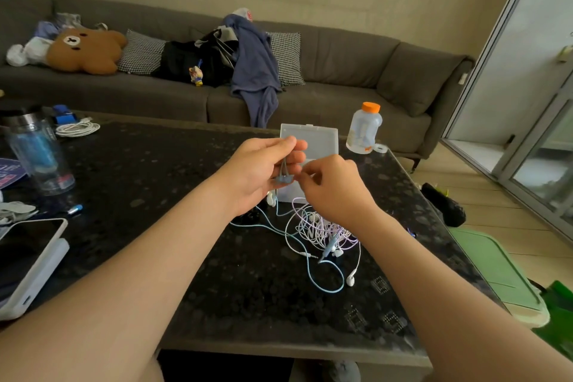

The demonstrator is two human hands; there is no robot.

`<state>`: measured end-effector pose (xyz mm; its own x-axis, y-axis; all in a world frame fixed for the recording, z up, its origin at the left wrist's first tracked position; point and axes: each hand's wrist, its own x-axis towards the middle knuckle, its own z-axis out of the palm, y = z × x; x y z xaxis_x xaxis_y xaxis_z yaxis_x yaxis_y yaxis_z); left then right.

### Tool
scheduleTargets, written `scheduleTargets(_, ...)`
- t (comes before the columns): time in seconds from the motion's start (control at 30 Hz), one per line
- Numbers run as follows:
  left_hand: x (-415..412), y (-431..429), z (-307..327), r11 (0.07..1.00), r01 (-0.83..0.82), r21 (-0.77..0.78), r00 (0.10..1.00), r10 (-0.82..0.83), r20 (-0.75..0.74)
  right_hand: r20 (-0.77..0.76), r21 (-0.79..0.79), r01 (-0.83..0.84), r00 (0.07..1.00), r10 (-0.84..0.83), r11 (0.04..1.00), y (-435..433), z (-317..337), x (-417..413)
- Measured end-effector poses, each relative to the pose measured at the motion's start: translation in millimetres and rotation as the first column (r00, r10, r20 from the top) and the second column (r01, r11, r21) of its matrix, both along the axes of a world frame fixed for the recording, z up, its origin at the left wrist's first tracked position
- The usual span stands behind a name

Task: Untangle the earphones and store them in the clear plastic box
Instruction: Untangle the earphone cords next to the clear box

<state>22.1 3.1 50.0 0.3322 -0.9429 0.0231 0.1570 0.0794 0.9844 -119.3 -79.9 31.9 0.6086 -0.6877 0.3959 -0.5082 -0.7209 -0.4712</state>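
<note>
Looks like the untangling step. The left hand point(263, 170) is curled round a bit of the blue cord point(283, 178), and the right hand point(333, 189) pinches it close by. The earphones tangle point(322, 229) lies on the worktop point(155, 180), with the clear plastic box point(310, 136) open just behind. Next it probably needs slow, gentle pulling.

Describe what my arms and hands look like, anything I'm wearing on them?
Both are bare. The left hand and right hand wear no gloves, and no rings show. The left forearm and right forearm have no sleeves, watch or bracelet in view.
</note>
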Motion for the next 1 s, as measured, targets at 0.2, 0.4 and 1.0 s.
scheduleTargets(0.2,2.1,0.0,-2.9,0.995,-0.089,0.054,0.990,0.082,0.116,-0.161,0.205,-0.162,0.967,0.197,0.965,13.8,5.7,-1.9)
scheduleTargets(0.4,11.6,-0.6,-9.2,0.992,-0.126,0.019,0.865,0.101,0.492,0.047,0.554,-0.210,0.974,0.222,0.805,23.5,22.3,-10.1)
scheduleTargets(1.0,8.1,2.6,0.8,0.977,0.147,0.153,0.942,-0.185,0.278,0.219,0.179,0.084,0.968,-0.123,0.980,-10.8,13.4,-16.0)
